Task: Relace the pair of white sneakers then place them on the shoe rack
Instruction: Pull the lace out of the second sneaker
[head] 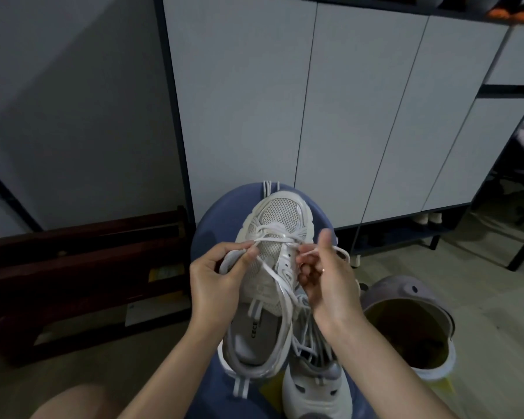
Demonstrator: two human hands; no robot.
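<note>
on the blue stool (212, 219) the white sneaker (265, 276) lies long, toe pointing away toward the cupboard (315, 101), while the left hand (217, 275) and right hand (327, 281) each pinch its lace (277, 278).

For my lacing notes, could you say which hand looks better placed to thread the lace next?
Probably the right hand: it pinches the loose lace beside the eyelets, while the left hand steadies the sneaker.

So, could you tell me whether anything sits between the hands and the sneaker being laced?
Nothing visible does. The left hand and right hand both already pinch the white lace over the white mesh sneaker on the blue round stool. The second white sneaker lies below, clear of both.
</note>
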